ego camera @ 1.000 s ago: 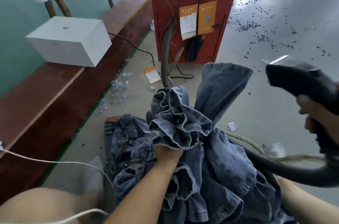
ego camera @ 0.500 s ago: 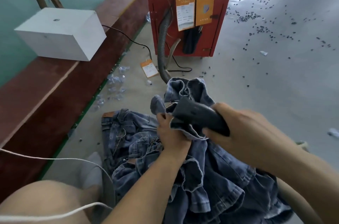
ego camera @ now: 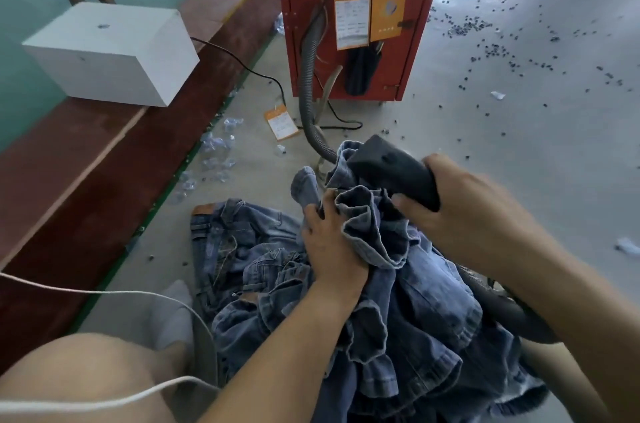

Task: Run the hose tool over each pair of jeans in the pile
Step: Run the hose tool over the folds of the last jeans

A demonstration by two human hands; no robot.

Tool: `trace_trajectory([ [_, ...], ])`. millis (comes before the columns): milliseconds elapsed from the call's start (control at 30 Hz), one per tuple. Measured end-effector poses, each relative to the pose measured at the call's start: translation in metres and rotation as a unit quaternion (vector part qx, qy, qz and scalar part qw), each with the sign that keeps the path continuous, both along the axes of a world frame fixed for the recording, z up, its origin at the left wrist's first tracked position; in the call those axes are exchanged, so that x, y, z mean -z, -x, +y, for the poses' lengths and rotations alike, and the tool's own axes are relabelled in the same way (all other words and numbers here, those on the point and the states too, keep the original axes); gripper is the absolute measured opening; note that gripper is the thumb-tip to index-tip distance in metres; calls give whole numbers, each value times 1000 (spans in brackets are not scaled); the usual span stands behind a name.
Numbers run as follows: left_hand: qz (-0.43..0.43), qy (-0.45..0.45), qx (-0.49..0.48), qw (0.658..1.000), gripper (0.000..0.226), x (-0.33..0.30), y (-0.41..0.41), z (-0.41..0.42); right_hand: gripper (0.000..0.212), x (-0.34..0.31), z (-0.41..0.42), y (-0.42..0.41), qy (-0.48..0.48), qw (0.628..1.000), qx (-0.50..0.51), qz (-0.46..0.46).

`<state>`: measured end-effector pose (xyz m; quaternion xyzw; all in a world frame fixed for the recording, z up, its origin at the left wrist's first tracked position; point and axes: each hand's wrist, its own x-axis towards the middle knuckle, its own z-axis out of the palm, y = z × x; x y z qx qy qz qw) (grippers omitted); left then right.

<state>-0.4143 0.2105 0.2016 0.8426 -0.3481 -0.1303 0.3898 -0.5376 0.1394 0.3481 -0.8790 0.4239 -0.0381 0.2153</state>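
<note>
My left hand (ego camera: pixel 330 239) grips a bunched-up leg of blue jeans (ego camera: pixel 374 214), holding it up over my lap. My right hand (ego camera: pixel 460 211) is wrapped round the black nozzle of the hose tool (ego camera: pixel 394 169), whose tip presses against the top of the bunched denim. The tool's dark ribbed hose (ego camera: pixel 512 311) trails down under my right forearm. More jeans lie crumpled in a pile on the floor (ego camera: pixel 239 249) to the left of my left hand, one with a brown leather waist patch.
A red cabinet (ego camera: pixel 360 17) stands ahead with a grey ribbed hose (ego camera: pixel 308 90) coming out and orange tags on its front. A white box (ego camera: pixel 110 51) sits on the low red-brown ledge at left. Small dark scraps dot the grey floor. A white cord (ego camera: pixel 104 292) crosses my knee.
My right hand swung in from the far right with the nozzle and set it on the bunched jeans, then slid it up toward the top edge. The hanging leg has dropped.
</note>
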Motion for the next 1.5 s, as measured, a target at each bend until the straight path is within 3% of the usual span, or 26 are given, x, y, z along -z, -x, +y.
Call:
trace_trajectory([
  [100,-26,-23,-9,999,44,-2,0,0,24,-17,-15,22,14,999,27,-31],
  [200,-36,-34,3,999,43,-1,-1,-1,23,-25,-3,38,-38,996,-52,56],
  [300,20,27,24,999,37,3,3,-2,25,-9,9,23,-45,987,-105,117],
  [400,-101,-56,28,993,51,3,4,-1,23,4,3,4,-14,995,-45,88],
  [500,-124,-47,53,990,50,3,-2,3,25,4,-15,12,2,999,40,-2],
  [567,-69,-4,63,996,49,8,-7,4,28,-2,-25,26,11,992,89,-89],
  [633,47,66,71,994,51,9,-6,7,24,-15,-31,39,5,987,89,-132],
  [733,270,138,56,951,35,-2,-8,11,19,-29,-33,53,-47,994,13,-97],
  [800,354,146,39,923,26,-3,-10,9,18,-34,-30,59,-80,995,-33,-50],
  [967,307,66,34,949,16,-6,-9,5,25,-39,-20,56,-56,994,-95,-12],
  [1033,343,32,8,939,7,-8,-10,2,32,-39,-14,52,-48,991,-127,1],
  [1067,363,29,-15,931,12,-11,-11,2,33,-37,-11,49,-45,988,-145,15],
  [1133,324,10,-9,946,28,-7,-11,3,32,-29,-6,41,-39,986,-160,38],
  [1233,307,20,45,951,21,-4,-8,4,21,-19,-19,36,-58,996,-66,-29],
  [1300,334,50,22,941,19,-1,-11,5,18,-20,-39,49,-71,990,21,-121],
  [1367,351,69,3,934,21,0,-13,6,19,-28,-56,70,-89,984,29,-151],
  [1500,350,88,1,933,26,0,-14,7,53,-35,-64,101,-190,981,-36,-23],
])
